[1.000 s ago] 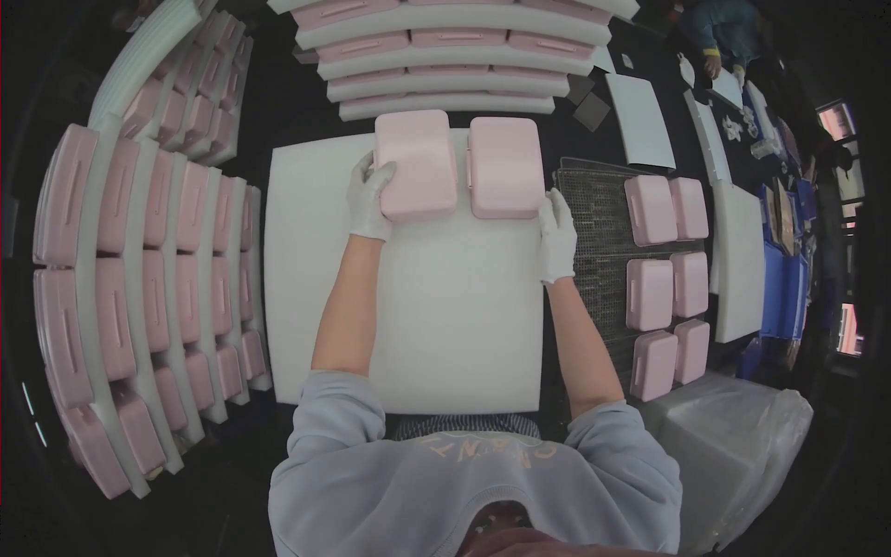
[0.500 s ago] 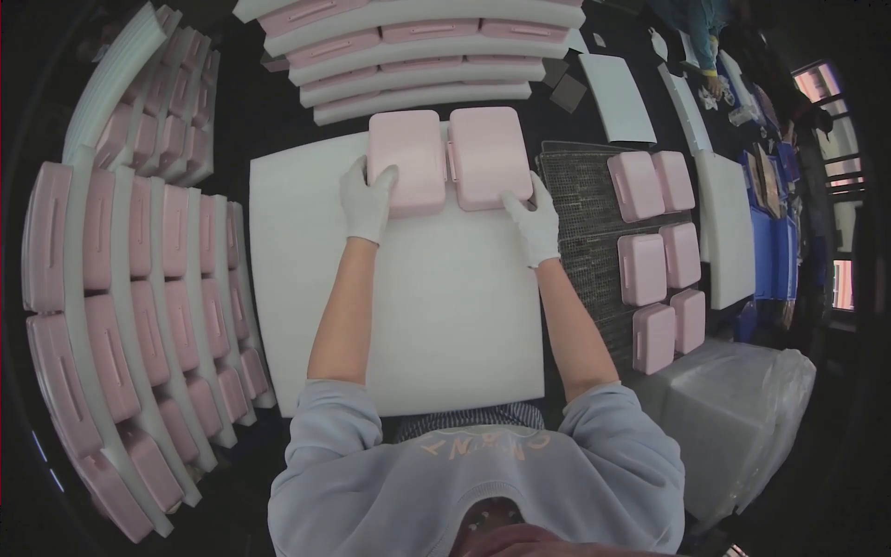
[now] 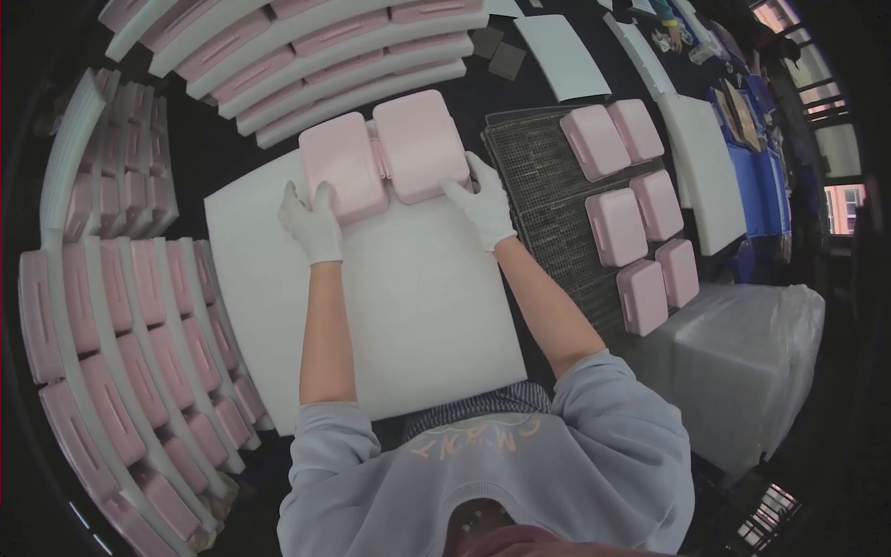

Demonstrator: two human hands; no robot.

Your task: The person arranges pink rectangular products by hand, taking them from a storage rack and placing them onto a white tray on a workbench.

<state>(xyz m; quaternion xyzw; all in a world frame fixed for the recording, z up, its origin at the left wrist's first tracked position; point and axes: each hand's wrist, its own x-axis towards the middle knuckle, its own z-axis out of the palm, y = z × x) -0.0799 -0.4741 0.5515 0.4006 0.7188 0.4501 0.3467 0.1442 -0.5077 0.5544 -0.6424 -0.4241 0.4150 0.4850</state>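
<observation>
Two pink lidded cases lie side by side at the far edge of a white foam sheet [image 3: 371,316]. Beside the left case [image 3: 343,167] is my left hand [image 3: 312,223], in a white glove. Its fingers are spread, with the thumb at the case's near left corner and the other fingers off to the left. My gloved right hand [image 3: 483,204] is around the near right corner of the right case [image 3: 422,144], thumb on top and fingers along the side. Small hinge-like tabs show between the cases.
Layered stacks of pink cases and foam stand at left [image 3: 121,343] and ahead [image 3: 316,46]. On the right, several pink cases [image 3: 617,227] rest on a dark mesh mat [image 3: 529,176]. A plastic-wrapped block [image 3: 733,362] sits at lower right. Another person's hand [image 3: 675,37] shows far right.
The view has swung, so the cases and foam sheet appear farther left and tilted. My left hand has loosened from the left case, its fingers now apart. The right hand stays at its case.
</observation>
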